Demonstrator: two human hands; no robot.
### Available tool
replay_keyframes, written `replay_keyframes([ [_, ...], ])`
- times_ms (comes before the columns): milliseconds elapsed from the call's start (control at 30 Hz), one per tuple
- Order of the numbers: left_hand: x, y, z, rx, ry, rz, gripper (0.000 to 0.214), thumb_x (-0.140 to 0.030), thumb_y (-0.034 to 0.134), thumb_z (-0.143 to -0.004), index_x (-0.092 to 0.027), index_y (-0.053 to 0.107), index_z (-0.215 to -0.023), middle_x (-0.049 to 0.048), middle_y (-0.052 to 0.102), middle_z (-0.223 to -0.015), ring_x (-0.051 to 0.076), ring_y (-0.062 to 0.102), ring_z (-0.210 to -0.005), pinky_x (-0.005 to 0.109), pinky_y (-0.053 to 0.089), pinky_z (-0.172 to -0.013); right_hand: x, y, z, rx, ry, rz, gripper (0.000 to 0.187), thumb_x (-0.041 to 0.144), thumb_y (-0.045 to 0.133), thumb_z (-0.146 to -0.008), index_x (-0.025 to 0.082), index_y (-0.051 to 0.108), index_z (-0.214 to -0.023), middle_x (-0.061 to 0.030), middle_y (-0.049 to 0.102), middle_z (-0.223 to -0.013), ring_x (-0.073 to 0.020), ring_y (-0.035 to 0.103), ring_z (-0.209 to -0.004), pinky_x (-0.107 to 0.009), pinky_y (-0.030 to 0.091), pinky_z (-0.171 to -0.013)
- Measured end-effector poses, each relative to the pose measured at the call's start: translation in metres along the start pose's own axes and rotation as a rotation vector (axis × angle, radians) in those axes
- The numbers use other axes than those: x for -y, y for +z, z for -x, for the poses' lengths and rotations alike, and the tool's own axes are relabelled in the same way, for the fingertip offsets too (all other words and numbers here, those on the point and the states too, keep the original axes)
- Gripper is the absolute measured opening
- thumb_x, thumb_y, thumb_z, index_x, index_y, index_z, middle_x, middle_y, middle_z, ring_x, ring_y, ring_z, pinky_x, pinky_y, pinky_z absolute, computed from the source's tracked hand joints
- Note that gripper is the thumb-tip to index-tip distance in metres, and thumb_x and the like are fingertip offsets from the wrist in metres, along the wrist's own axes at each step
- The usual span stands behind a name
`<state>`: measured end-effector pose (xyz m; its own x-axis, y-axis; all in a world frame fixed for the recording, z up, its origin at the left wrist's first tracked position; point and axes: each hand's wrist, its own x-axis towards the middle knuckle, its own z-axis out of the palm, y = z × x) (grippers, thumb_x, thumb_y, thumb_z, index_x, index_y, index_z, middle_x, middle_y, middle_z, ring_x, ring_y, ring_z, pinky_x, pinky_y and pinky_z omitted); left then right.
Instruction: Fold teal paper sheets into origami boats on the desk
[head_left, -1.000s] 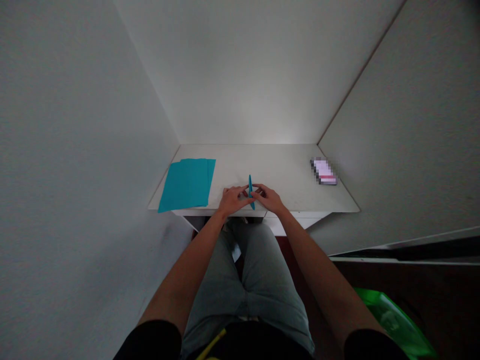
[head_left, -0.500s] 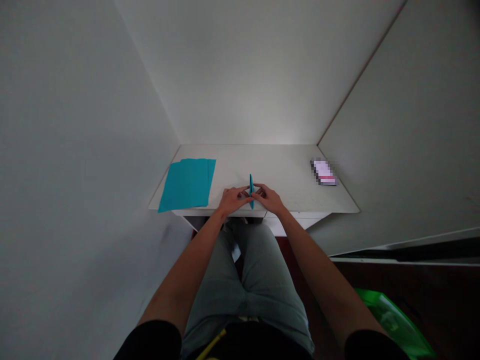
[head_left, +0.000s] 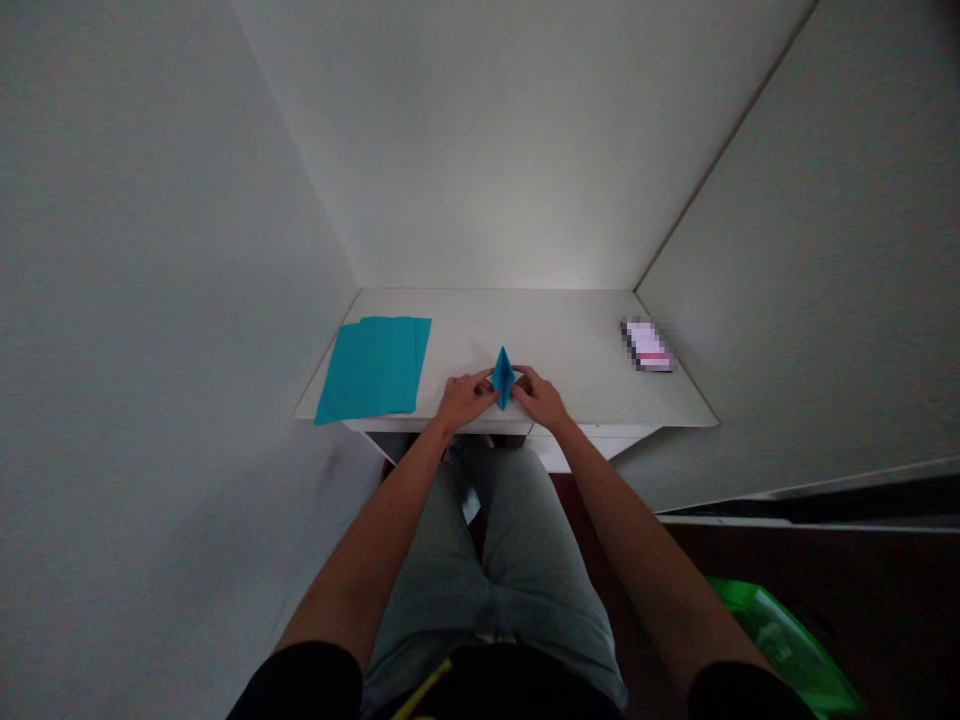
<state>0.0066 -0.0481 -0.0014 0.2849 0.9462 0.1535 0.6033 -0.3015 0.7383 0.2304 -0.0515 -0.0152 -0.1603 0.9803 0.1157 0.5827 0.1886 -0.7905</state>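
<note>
Hands [head_left: 501,398] pinch pointed (creased, teal) paper [head_left: 502,376].

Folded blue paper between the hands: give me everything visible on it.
The small folded teal-blue paper piece looks like thin matte paper, folded into a narrow kite shape, its point aimed away from the person, with what looks like a centre crease. It is near the front edge of the white table, pinched from either side by the left hand and the right hand. Fingers hide its lower part; whether it touches the tabletop cannot be told.
</note>
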Motion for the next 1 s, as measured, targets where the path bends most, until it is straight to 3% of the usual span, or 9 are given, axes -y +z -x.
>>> replay_keyframes([
  [133,0.003,0.0,-0.001,-0.026,-0.019,0.063,0.071,-0.029,0.076,-0.09,-0.033,0.057,-0.158,-0.0031,0.079,-0.096,0.018,0.071,-0.089,0.033,0.052,-0.094,0.001,-0.001,0.001,-0.026,-0.002,-0.01,0.053,0.031,0.058,-0.094,0.029,0.058,-0.147,0.0015,0.075,-0.088,-0.0206,0.069,-0.076,-0.031,0.048,-0.069],
  [233,0.009,0.002,-0.002,-0.08,0.0,0.163,0.069,-0.025,0.072,-0.091,-0.032,0.058,-0.158,-0.003,0.076,-0.09,0.017,0.07,-0.083,0.031,0.053,-0.088,-0.002,0.0,0.001,-0.044,-0.027,-0.082,0.052,0.028,0.055,-0.094,0.031,0.058,-0.146,0.0028,0.071,-0.083,-0.019,0.065,-0.069,-0.03,0.046,-0.066],
  [467,0.016,0.007,-0.007,-0.144,0.002,0.409,0.029,-0.022,0.069,-0.09,-0.021,0.082,-0.115,0.0044,0.08,-0.103,0.02,0.071,-0.09,0.031,0.053,-0.088,-0.016,0.005,-0.006,-0.114,-0.056,-0.345,0.031,0.041,0.06,-0.091,0.027,0.069,-0.116,-0.0012,0.073,-0.095,-0.0161,0.062,-0.063,-0.031,0.051,-0.064],
  [567,0.013,0.004,-0.007,-0.127,-0.027,0.407,0.022,-0.021,0.066,-0.089,-0.021,0.084,-0.102,0.0045,0.082,-0.104,0.02,0.071,-0.092,0.033,0.053,-0.091,-0.018,0.005,-0.007,-0.132,-0.018,-0.347,0.029,0.043,0.061,-0.089,0.025,0.073,-0.108,-0.0005,0.07,-0.081,-0.0172,0.06,-0.061,-0.031,0.048,-0.061],
  [633,0.012,0.003,-0.007,-0.12,-0.033,0.421,0.019,-0.027,0.069,-0.09,-0.021,0.084,-0.099,0.0054,0.082,-0.104,0.022,0.072,-0.094,0.034,0.053,-0.092,-0.018,0.005,-0.007,-0.123,0.013,-0.345,0.03,0.049,0.064,-0.09,0.024,0.073,-0.104,0.001,0.065,-0.07,-0.0179,0.057,-0.06,-0.031,0.046,-0.06],
  [733,0.014,0.003,-0.006,-0.094,-0.03,0.443,0.022,-0.041,0.078,-0.087,-0.02,0.081,-0.091,0.0064,0.081,-0.096,0.022,0.072,-0.09,0.034,0.054,-0.088,-0.019,0.005,-0.009,-0.127,-0.006,-0.372,0.036,0.056,0.074,-0.085,0.024,0.071,-0.101,-0.0001,0.067,-0.078,-0.0155,0.054,-0.059,-0.03,0.045,-0.058],
  [800,0.016,0.006,-0.007,-0.101,-0.036,0.48,0.026,-0.042,0.083,-0.083,-0.02,0.077,-0.095,0.0049,0.079,-0.09,0.021,0.072,-0.086,0.033,0.054,-0.085,-0.02,0.005,-0.01,-0.128,-0.045,-0.412,0.043,0.055,0.078,-0.081,0.024,0.07,-0.111,-0.0011,0.07,-0.09,-0.0136,0.052,-0.06,-0.029,0.045,-0.057],
  [900,0.02,0.009,-0.007,-0.128,-0.061,0.551,0.053,-0.036,0.089,-0.075,-0.02,0.069,-0.122,0.0019,0.078,-0.087,0.019,0.072,-0.082,0.031,0.054,-0.081,-0.021,0.004,-0.01,-0.09,-0.066,-0.442,0.063,0.053,0.081,-0.078,0.024,0.067,-0.132,-0.0003,0.069,-0.091,-0.0132,0.051,-0.06,-0.029,0.046,-0.058],
  [1000,0.021,0.01,-0.008,-0.128,-0.06,0.509,0.057,-0.04,0.088,-0.077,-0.02,0.07,-0.128,0.0057,0.08,-0.1,0.02,0.072,-0.087,0.033,0.055,-0.083,-0.019,0.002,-0.009,-0.035,-0.052,-0.383,0.061,0.054,0.081,-0.078,0.023,0.072,-0.13,-0.0009,0.071,-0.089,-0.0145,0.052,-0.062,-0.031,0.047,-0.061],
])
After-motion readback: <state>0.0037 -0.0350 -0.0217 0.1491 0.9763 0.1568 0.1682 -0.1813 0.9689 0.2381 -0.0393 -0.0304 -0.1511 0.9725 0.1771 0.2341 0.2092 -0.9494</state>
